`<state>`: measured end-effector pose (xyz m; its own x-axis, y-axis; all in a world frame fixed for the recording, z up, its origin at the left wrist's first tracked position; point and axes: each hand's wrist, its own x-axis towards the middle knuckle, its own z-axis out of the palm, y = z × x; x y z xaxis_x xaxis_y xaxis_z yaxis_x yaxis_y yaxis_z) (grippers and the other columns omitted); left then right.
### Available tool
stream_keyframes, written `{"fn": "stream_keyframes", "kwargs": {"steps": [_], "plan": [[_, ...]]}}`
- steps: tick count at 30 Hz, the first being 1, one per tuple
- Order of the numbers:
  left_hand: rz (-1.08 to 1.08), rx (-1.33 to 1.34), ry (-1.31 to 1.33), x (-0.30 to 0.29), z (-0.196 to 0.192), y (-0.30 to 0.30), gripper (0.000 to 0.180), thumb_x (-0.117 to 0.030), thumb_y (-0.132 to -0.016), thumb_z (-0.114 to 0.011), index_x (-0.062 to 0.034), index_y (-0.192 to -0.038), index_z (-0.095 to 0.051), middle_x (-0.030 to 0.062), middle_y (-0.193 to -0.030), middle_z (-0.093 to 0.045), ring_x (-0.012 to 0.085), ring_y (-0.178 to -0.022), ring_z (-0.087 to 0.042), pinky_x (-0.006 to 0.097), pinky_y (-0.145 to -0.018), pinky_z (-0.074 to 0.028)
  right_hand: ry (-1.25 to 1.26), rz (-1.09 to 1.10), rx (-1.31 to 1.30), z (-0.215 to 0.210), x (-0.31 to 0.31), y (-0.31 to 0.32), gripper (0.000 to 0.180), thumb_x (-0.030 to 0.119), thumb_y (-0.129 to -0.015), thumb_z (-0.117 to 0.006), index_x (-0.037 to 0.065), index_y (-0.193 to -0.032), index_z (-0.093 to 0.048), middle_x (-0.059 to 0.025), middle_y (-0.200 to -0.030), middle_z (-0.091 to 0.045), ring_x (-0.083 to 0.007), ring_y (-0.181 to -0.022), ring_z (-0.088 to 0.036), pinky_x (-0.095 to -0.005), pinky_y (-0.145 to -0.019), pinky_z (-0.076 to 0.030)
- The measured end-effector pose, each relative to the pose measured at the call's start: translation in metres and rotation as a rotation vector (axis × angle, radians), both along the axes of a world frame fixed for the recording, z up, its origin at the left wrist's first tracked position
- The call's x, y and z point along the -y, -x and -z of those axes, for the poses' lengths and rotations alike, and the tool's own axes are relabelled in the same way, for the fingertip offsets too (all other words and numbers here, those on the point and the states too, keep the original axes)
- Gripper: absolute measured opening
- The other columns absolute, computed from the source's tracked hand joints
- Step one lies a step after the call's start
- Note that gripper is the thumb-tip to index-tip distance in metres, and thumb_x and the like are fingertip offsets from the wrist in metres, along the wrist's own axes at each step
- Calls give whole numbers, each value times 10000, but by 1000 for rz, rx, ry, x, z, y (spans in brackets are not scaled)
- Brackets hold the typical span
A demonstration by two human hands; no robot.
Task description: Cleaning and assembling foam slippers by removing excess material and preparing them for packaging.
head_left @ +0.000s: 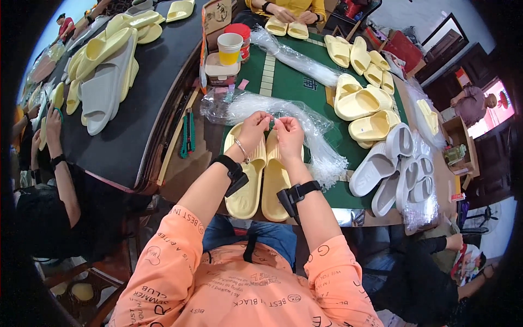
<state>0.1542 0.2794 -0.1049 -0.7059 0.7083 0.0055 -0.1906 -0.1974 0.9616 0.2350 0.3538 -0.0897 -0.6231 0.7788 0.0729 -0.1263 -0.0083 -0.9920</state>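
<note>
My left hand [254, 132] and my right hand [290, 136] meet over a pair of pale yellow slide slippers [243, 191], fingertips pinched close together. Whatever they hold is too small to make out; a whitish speck shows between them. The slippers lie side by side, heels toward me, their straps partly hidden under my hands. Just beyond and to the right of my hands spreads a bundle of thin, whitish plastic strands [321, 153], coming out of a transparent bag [218, 106].
More yellow slippers [357, 101] and grey ones [376, 171] stand at the right. Left of me lie a teal utility knife [188, 136] and a dark table [147, 71] with piled slippers. A yellow-white cup [230, 52] stands farther back. Across the table, a person's hands [294, 15] touch slippers.
</note>
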Motion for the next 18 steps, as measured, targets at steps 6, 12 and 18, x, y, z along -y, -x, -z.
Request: {"fn": "stream_keyframes", "kwargs": {"steps": [6,12,18], "plan": [[19,110,-73,6,-9,-1,130,-121,-850,-481,-45,-933,-547,-45,-798,-530,20,-622,-412,158,-567,-347,-59,-71,22,5,0,0,53,82,-797,-566,32,-794,-549,17,-716,-540,-39,-619,-467,-175,-566,-376],[17,160,-98,6,-11,-1,151,-140,-853,-485,-51,-947,-561,-42,-849,-550,10,-625,-408,147,-560,-339,-70,-94,58,4,2,0,59,76,-796,-566,20,-779,-556,14,-707,-543,-49,-635,-478,-181,-592,-388],[63,187,-76,6,-12,-1,144,-146,-852,-489,-54,-926,-572,-52,-813,-542,7,-629,-409,145,-561,-331,-77,-93,82,3,2,-1,68,81,-796,-568,15,-781,-557,12,-707,-547,-48,-634,-476,-180,-593,-387]]}}
